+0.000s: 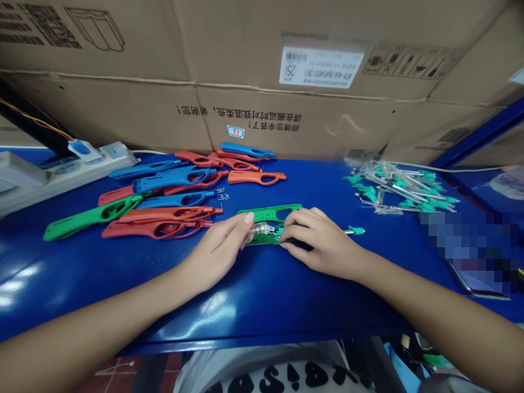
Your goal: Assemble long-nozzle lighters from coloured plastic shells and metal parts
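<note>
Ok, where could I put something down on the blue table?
Bare blue table shows beyond the right hand, between the rightmost orange casing and the heap of green-tipped rods. Another patch lies between the forearms, from the hands to the front edge. It's crowded on the left with colored casings, and back right with that heap.

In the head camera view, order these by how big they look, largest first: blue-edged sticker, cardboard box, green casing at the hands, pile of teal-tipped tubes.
1. Cardboard box
2. Pile of teal-tipped tubes
3. Green casing, partly covered
4. Blue-edged sticker
</note>
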### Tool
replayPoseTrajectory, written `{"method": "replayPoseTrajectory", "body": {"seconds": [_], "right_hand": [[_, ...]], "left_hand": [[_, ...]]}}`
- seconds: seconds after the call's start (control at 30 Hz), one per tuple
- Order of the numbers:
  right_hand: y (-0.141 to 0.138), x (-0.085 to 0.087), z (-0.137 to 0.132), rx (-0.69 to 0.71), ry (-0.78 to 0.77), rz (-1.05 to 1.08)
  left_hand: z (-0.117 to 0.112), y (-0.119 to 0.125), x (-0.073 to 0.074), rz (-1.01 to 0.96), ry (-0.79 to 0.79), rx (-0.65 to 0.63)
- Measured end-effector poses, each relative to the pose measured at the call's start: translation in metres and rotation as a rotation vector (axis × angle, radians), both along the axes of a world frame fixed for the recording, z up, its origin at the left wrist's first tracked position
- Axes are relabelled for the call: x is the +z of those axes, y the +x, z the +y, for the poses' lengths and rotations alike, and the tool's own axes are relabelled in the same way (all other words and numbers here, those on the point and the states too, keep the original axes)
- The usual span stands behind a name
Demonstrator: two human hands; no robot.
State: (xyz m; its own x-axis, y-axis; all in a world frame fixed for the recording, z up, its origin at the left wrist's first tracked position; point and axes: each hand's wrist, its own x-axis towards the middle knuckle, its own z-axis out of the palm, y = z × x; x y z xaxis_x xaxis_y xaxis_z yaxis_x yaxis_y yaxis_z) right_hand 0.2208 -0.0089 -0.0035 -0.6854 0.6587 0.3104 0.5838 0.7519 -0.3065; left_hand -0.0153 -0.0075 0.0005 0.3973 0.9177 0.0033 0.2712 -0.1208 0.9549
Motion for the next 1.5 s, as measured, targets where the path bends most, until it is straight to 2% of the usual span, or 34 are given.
{"method": "replayPoseTrajectory", "body": {"seconds": [0.17,0.3,0.43,0.53,0.8,1.0,1.13,1.27,1.5], "right_hand": [[-0.001,-0.001,0.001,-0.09,-0.21,0.32],[-0.001,-0.004,0.003,-0.191,-0.486,0.465],[0.001,-0.007,0.007,-0.177,-0.795,0.613],[0.003,-0.007,0.01,-0.174,-0.886,0.693],[0.005,-0.005,0.012,-0.17,-0.875,0.63],[0.006,-0.007,0.013,0.059,-0.55,0.464],[0.005,-0.01,0.013,0.099,-0.463,0.465],[0.004,-0.01,0.013,0.081,-0.448,0.483],[0.005,-0.01,0.013,0.019,-0.511,0.488]], "left_hand": [[0.0,-0.002,-0.001,0.056,0.06,-0.017],[0.001,-0.004,0.0,0.114,0.086,-0.012],[0.001,-0.005,-0.001,0.14,0.121,-0.018],[0.002,-0.004,-0.001,0.151,0.135,-0.017],[0.001,-0.003,0.001,0.169,0.15,-0.027],[0.002,-0.002,-0.001,0.193,0.135,-0.044],[0.002,-0.002,-0.003,0.217,0.133,-0.075],[0.003,-0.002,-0.004,0.243,0.143,-0.097],[0.003,-0.002,-0.002,0.244,0.149,-0.091]]}}
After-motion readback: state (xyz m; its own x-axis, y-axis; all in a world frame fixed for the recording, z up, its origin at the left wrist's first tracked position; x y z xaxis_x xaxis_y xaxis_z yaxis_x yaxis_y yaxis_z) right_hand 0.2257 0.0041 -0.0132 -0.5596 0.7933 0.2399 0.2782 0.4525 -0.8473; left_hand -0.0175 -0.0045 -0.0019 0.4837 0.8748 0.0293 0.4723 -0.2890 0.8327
